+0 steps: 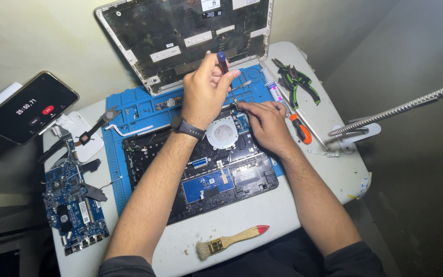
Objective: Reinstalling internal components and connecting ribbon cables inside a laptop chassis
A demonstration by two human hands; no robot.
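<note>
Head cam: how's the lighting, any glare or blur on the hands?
Head view: bright on the table, corners fall dark; no glare on the open laptop; left hand with screwdriver and right hand look sharp; wide-angle bend at the edges.

The left hand (204, 88) covers all but the blue cap of the screwdriver (222, 59), so its tip is unseen. The right hand (263, 123) hides the part its fingertips press inside the open laptop base (242, 179). The detached laptop lid (180, 36) is cut off by the top edge. The screws are too small to tell. The lamp arm (406, 106) runs off the right edge.
</note>
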